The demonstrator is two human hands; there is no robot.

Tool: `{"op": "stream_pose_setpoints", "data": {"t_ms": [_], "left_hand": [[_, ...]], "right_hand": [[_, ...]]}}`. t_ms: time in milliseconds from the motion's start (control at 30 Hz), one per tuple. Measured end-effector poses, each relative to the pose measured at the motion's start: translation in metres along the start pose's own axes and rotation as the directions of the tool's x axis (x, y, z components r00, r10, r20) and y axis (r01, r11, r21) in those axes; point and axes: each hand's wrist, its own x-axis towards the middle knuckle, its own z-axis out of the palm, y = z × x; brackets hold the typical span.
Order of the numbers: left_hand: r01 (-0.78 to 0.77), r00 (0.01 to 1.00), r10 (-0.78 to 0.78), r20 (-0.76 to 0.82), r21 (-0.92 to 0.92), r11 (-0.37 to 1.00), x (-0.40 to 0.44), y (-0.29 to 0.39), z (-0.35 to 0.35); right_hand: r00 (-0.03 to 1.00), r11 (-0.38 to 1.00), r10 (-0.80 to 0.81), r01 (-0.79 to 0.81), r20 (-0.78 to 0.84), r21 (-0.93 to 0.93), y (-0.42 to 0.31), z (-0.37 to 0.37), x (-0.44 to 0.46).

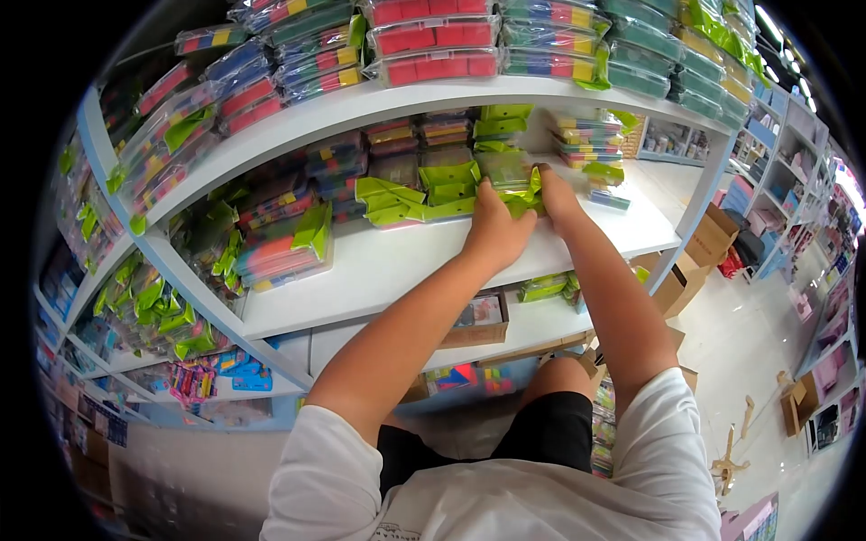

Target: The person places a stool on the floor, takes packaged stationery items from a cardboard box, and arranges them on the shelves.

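Note:
Both my arms reach forward onto the middle shelf. My left hand [497, 227] and my right hand [557, 200] are on either side of a clear plastic pack with a green label [511, 177], their fingers closed on its near edge. Directly left of it, more packs with bright green flaps [448, 184] stand in a row. Right of my hands, a stack of multicoloured packs [591, 142] rises near the shelf's back, with a small flat pack [610, 199] in front of it.
The white middle shelf [361, 287] holds a pile of orange and pink packs [284, 248] at left. Above, the upper shelf's edge [433, 94] carries red packs [435, 38]. A cardboard box [478, 332] sits below; more boxes [713, 236] stand on the floor at right.

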Motion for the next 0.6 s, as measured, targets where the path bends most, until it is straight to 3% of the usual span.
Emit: {"op": "stream_pose_setpoints", "data": {"t_ms": [33,67,133,167,233,267,333,467,567,600], "left_hand": [[-0.092,0.996,0.092,-0.01,0.005,0.996,-0.004,-0.002,-0.004],[-0.088,0.996,0.088,-0.011,0.005,0.996,-0.009,-0.004,-0.008],[-0.141,0.984,0.076,0.16,0.447,0.883,-0.022,0.024,-0.034],[-0.144,0.984,0.078,0.163,0.445,0.884,-0.024,0.028,-0.037],[-0.156,0.944,-0.006,0.329,0.462,0.873,-0.027,0.032,-0.04],[-0.155,0.944,-0.006,0.329,0.461,0.874,-0.025,0.029,-0.038],[-0.283,0.933,0.161,0.322,0.379,0.881,-0.021,0.02,-0.03],[-0.315,0.913,0.184,0.365,0.342,0.886,0.003,0.007,-0.024],[-0.318,0.92,0.217,0.326,0.297,0.9,0.008,-0.002,-0.016],[-0.296,0.924,0.198,0.326,0.283,0.913,0.007,-0.001,-0.014]], "right_hand": [[1.0,0.999,-0.015,0.015,0.017,-0.029,0.007,0.0,0.016],[1.0,0.999,-0.011,0.012,0.019,-0.031,0.011,0.003,0.022],[0.962,0.861,-0.266,0.208,-0.063,-0.464,0.018,0.005,0.033],[0.962,0.861,-0.266,0.206,-0.067,-0.465,0.02,0.007,0.031],[0.86,0.758,-0.506,0.409,-0.064,-0.508,0.03,0.012,0.028],[0.861,0.758,-0.505,0.407,-0.063,-0.509,0.03,0.012,0.03],[0.837,0.622,-0.547,0.424,0.022,-0.658,0.033,0.01,0.039],[0.855,0.679,-0.518,0.426,0.021,-0.598,0.036,0.009,0.06],[0.788,0.583,-0.612,0.51,0.071,-0.632,0.034,0.008,0.069],[0.866,0.757,-0.497,0.403,-0.052,-0.515,0.03,0.014,0.068]]}}
